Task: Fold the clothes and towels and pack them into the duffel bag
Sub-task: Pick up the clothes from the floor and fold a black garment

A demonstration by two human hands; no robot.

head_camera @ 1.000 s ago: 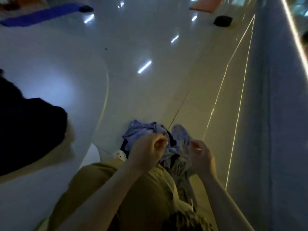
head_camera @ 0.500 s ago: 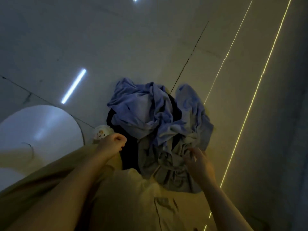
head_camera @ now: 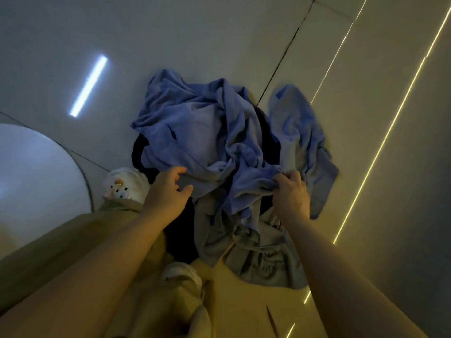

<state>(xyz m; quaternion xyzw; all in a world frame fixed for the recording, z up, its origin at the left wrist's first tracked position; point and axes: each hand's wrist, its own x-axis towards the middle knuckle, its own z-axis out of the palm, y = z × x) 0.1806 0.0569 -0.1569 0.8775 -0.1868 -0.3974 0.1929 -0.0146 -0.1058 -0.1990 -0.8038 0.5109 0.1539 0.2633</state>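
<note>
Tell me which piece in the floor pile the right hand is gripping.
The blue towel on top: the right hand pinches its bunched edge. The grey garment lies below it, and the black one is untouched.

Bare forearms without sleeves, khaki trousers (head_camera: 61, 242), white slippers (head_camera: 127, 185) with a small cartoon face

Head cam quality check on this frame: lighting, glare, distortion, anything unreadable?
Head view: dim, mixed light, warm on the arms, cool on the glossy floor tiles; a bright strip-light reflection glares there; wide-angle bending curves the thin yellow floor lines; the black garment under the crumpled blue towel is lost in shadow; the left hand and right hand stay sharp.
</note>
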